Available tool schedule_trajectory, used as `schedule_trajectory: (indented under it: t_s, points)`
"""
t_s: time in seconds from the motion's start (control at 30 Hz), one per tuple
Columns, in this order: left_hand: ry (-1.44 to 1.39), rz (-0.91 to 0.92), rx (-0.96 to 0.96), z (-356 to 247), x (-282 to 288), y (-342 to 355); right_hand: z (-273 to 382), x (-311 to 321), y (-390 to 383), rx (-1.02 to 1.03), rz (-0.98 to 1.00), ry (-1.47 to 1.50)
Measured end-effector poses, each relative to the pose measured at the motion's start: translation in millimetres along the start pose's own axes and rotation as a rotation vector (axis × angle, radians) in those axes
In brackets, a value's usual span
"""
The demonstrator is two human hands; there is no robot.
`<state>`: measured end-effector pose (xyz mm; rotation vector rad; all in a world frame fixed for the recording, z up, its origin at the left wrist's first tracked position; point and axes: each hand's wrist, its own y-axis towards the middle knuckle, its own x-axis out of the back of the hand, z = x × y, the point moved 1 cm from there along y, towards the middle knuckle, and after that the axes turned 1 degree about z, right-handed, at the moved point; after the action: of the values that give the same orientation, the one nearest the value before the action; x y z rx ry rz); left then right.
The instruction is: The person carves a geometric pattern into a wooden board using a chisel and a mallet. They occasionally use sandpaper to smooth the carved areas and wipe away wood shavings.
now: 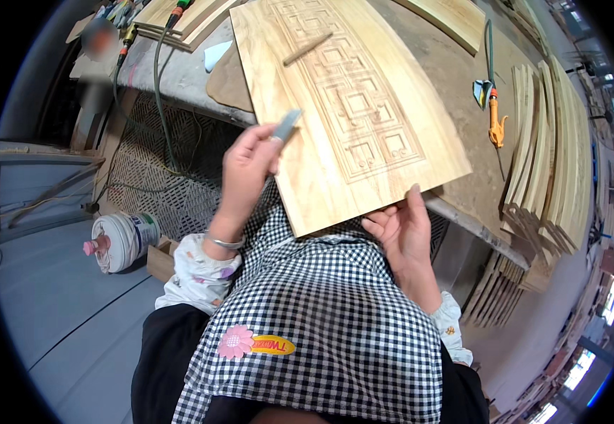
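Note:
A pale wooden board [289,154] carved with a geometric pattern of nested squares extends from my lap over the workbench. My left hand [249,161] is closed round a small, flat, grey knife-like blade [288,125], slightly blurred, held above the board's left edge. At the near right corner, my right hand [406,230] grips the board's edge, thumb up at the edge and fingers partly hidden underneath. A thin brown stick-like tool [307,49] lies across the carving farther up.
Stacked pale boards [548,152] stand on the workbench [480,194] at right, beside an orange air blow gun [496,121] on a hose. More planks [197,21] lie at far left. A white bucket [119,244] stands on the floor at left, near hanging hoses [158,106].

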<state>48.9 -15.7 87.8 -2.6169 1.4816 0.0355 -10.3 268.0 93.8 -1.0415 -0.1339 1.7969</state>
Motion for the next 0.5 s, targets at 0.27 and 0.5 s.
schedule_trajectory:
  t_s: [0.27, 0.5]
  points:
    - [0.316, 0.085, -0.287, -115, 36, -7, 34, -38, -14, 0.209, 0.348, -0.456]
    - [0.859, 0.555, -0.497, -155, -16, 11, 29, -43, -15, 0.267, 0.338, -0.488]
